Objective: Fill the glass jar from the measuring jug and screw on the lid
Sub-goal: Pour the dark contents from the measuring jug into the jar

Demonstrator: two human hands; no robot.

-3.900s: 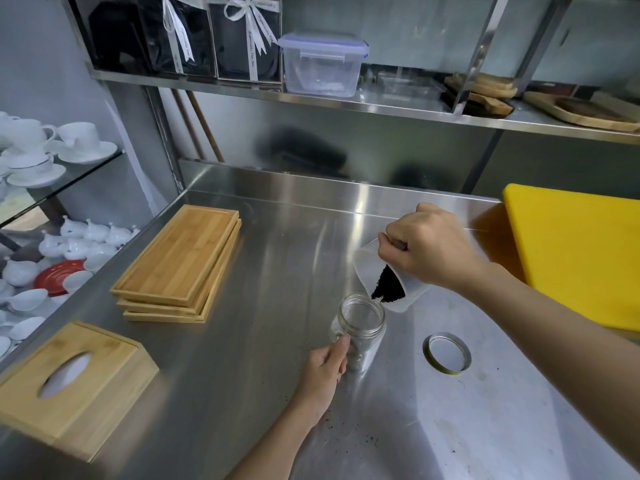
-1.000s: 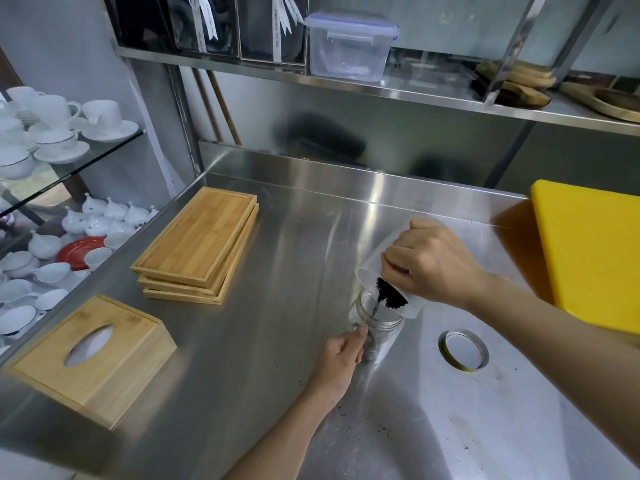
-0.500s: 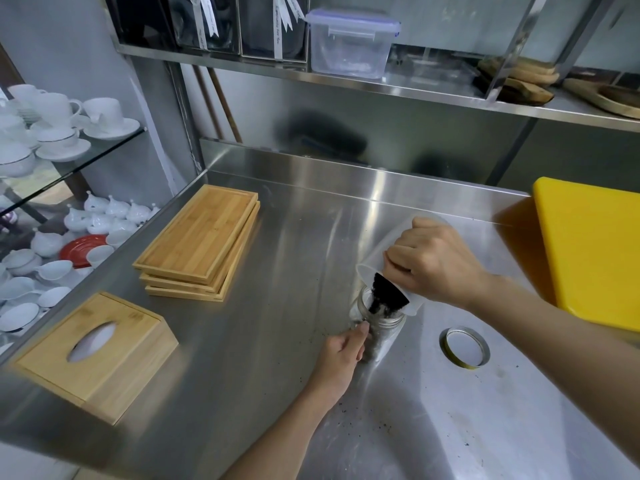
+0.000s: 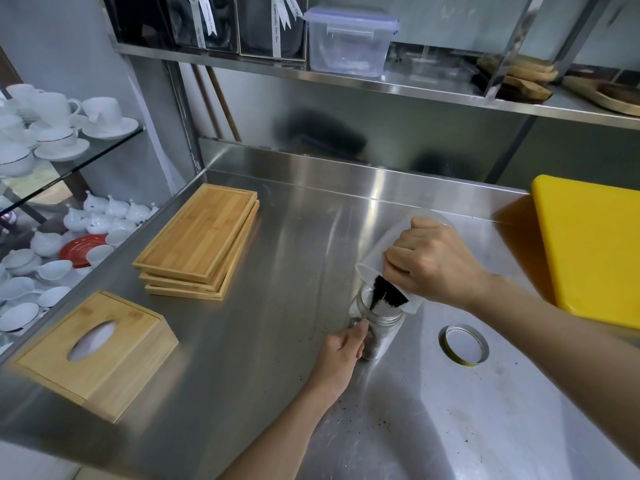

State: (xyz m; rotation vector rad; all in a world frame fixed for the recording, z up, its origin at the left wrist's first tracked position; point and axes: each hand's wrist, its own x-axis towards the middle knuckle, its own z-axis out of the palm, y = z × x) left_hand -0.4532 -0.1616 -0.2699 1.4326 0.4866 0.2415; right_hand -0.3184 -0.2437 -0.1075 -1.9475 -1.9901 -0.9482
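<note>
A clear glass jar [image 4: 382, 327] stands upright on the steel counter [image 4: 277, 306]. My left hand [image 4: 341, 356] grips its lower side. My right hand [image 4: 429, 263] holds a translucent white measuring jug [image 4: 388, 247] tipped steeply over the jar's mouth, spout touching or just above the rim. Dark loose granules [image 4: 384, 294] slide out of the jug into the jar, and some dark material shows at the jar's bottom. The round metal lid [image 4: 464, 344] lies flat on the counter to the right of the jar.
A stack of bamboo trays [image 4: 199, 239] and a bamboo tissue box [image 4: 98, 351] sit on the left. A yellow cutting board [image 4: 592, 244] lies at the right. Dark grains are scattered on the counter near the jar. White crockery fills glass shelves at far left.
The jug has tipped further and lowered onto the jar's mouth, and the dark granules have slid down to the spout and into the jar. My left hand stays on the jar.
</note>
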